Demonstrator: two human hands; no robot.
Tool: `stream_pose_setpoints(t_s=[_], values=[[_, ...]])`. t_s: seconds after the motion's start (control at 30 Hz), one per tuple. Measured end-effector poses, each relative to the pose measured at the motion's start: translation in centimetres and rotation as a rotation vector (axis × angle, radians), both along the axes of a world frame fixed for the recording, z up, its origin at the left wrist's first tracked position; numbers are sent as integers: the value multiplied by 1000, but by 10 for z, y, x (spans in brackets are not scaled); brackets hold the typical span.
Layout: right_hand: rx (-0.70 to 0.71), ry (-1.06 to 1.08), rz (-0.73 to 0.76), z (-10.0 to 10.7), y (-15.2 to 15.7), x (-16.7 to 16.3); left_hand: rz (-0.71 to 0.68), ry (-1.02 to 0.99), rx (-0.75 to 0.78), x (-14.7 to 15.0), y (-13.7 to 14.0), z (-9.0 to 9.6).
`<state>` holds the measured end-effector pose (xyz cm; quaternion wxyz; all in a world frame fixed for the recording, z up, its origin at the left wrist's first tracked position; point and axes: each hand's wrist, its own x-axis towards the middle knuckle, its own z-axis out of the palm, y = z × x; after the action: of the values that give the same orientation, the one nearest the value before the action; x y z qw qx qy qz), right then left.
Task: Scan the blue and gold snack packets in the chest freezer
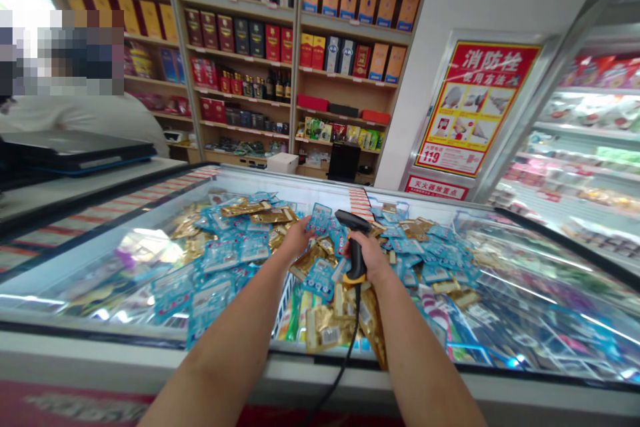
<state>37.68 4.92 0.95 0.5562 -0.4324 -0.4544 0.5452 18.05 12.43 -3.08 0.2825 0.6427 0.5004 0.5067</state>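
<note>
In my right hand (369,255) is a black barcode scanner (355,247) with a yellow-trimmed base, its cable running down toward me over the freezer edge. My left hand (299,235) pinches a blue snack packet (321,218) just left of the scanner head. Below and around both hands lie many blue and gold packets, heaped on the glass and in the middle opening of the chest freezer (225,177). A gold packet (327,328) with a barcode faces up near the front edge.
Shelves of boxed bottles (240,37) line the back wall. A red and yellow fire-hydrant poster (475,107) hangs on the pillar. A person in a white top (95,120) is at the left, behind a dark flat device (75,150). A refrigerated display (590,140) stands at right.
</note>
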Motion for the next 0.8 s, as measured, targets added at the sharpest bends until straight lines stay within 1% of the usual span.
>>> stream_pose_setpoints(t_s=[0.1, 0.2, 0.27, 0.33, 0.47, 0.53, 0.57, 0.63, 0.73, 0.8], values=[[0, -1, -3, -1, 1, 0, 11, 6, 25, -2, 4, -5], [-14, 21, -14, -2, 2, 1, 36, -37, -29, 0, 7, -7], [-22, 32, -19, -2, 2, 1, 66, -132, -80, 3, 6, -4], [-25, 30, -18, -3, 2, 1, 125, -313, -109, 7, 4, 2], [-17, 40, -13, -5, 3, 1, 274, -838, -122, 12, -3, 21], [-24, 43, -23, -5, 3, 1, 311, -1015, -130, 12, -6, 29], [-25, 43, -25, -5, 3, 1, 312, -1060, -138, 11, -8, 32], [-23, 43, -25, -6, 4, 1, 297, -1090, -174, 11, -10, 36], [-21, 46, -30, -7, 5, 2, 262, -1099, -244, 9, -10, 36], [-32, 52, -35, -7, 5, 2, 251, -1095, -262, 7, -8, 35]])
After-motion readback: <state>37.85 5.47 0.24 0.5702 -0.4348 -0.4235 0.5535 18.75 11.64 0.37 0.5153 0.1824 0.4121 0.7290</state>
